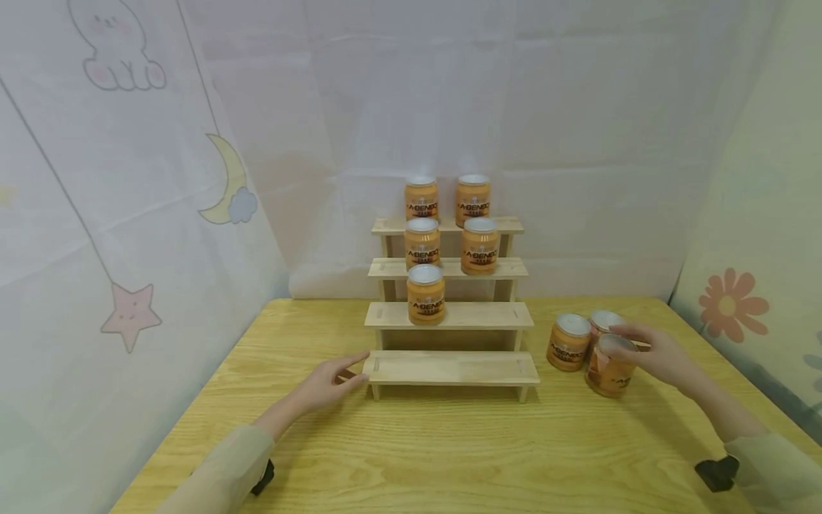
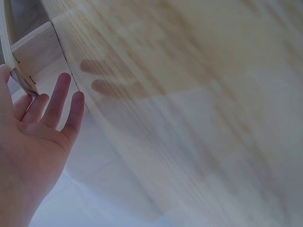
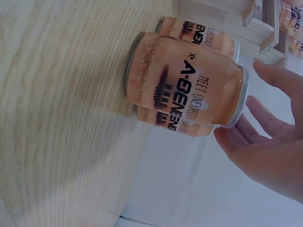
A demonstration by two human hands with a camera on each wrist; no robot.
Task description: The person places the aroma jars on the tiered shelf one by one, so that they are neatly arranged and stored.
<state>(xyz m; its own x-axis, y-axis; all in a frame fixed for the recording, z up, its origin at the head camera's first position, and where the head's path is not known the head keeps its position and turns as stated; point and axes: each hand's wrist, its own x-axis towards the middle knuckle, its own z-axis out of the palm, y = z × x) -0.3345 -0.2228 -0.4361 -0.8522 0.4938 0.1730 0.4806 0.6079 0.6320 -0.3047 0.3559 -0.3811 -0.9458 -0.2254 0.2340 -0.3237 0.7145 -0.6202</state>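
A wooden four-step display stand (image 1: 449, 368) stands on the table. My left hand (image 1: 327, 384) is at the left end of its lowest step, fingertips right at the edge; in the left wrist view the outer fingers (image 2: 59, 99) are extended and apart. My right hand (image 1: 658, 353) reaches over the front one of three orange jars (image 1: 609, 375) grouped right of the stand. In the right wrist view, thumb and fingers are spread around that jar's silver lid (image 3: 240, 97), with a gap beside the thumb. The front jar stands upright, its lettered label showing.
Two jars (image 1: 473, 203) sit on the top step, two more jars (image 1: 479, 246) on the second, and a single jar (image 1: 427, 296) on the left of the third. Behind the wooden table (image 1: 411, 457) hangs a pale cloth backdrop (image 1: 578, 107), with patterned side panels.
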